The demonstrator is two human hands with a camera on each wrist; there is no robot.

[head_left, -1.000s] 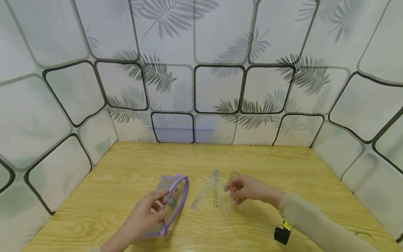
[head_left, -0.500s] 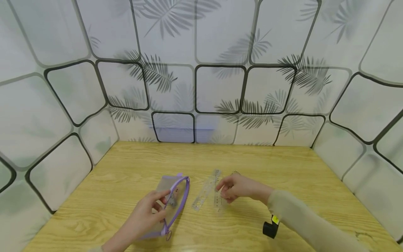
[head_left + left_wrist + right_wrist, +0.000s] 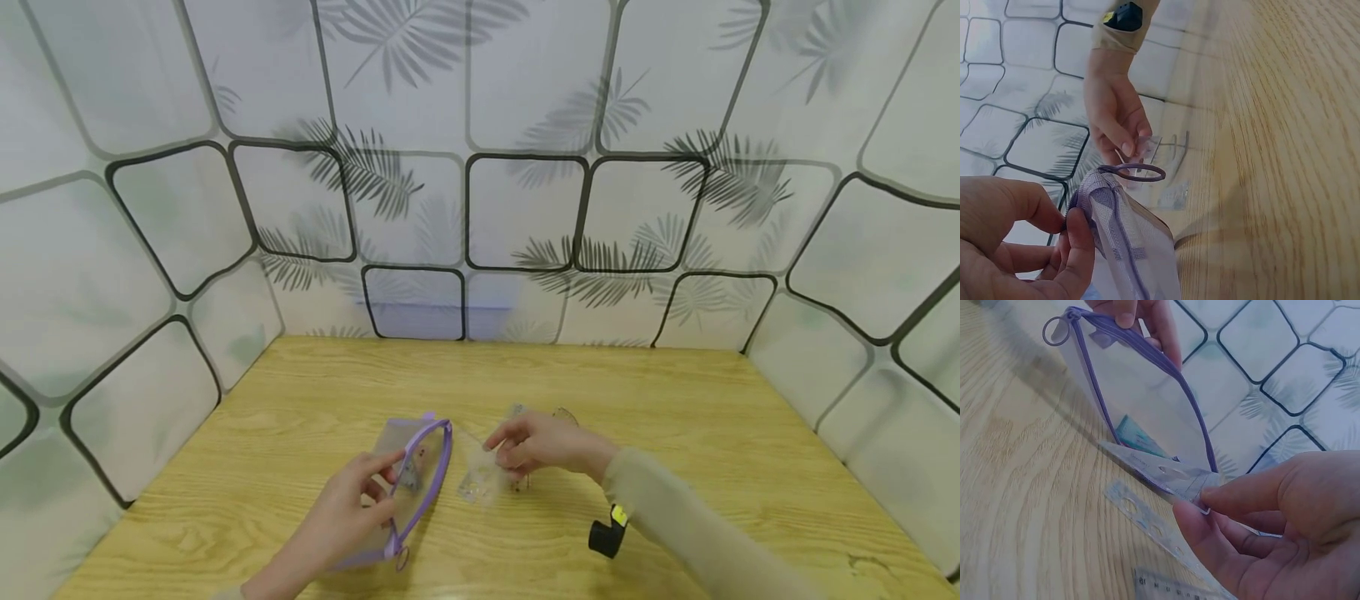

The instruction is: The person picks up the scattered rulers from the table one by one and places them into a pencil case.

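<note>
Pouch (image 3: 408, 483): purple mesh, left hand (image 3: 345, 508) | clear triangle (image 3: 1166, 475): right hand (image 3: 536, 442)

The purple-trimmed clear mesh pencil pouch (image 3: 408, 479) lay on the wooden table (image 3: 675, 400), left of the transparent plastic rulers (image 3: 480, 479); a teal card (image 3: 1138, 436) sat inside the pouch.

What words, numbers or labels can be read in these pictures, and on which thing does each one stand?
No text can be read for certain.
Ruler lying on the table: scale marks with tiny numerals, too small and blurred to read.
Clear piece pinched by the right hand: faint print, unreadable.
Purple pouch held by the left hand: a teal card inside, its print blurred.
Wrist device: yellow label, too small.
</note>
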